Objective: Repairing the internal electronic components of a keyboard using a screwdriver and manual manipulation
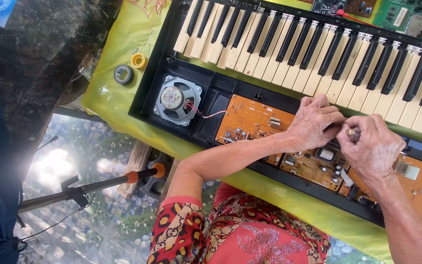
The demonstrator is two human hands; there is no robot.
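An opened electronic keyboard [318, 49] lies on a yellow cloth, its cover off and its orange circuit board [250, 117] bare. My left hand [313, 122] rests curled on the board near the keys. My right hand [374, 146] is closed around a small tool with a yellowish tip [351, 132], held against the fingers of my left hand above the board. What the tip touches is hidden by my fingers.
A round speaker [174, 99] with a red wire sits in the keyboard's left end. Two tape rolls, yellow [138, 60] and grey [123, 75], lie on the cloth [118, 98]. Green circuit boards [406, 17] lie beyond the keys. A stand with an orange grip [133, 177] stands below.
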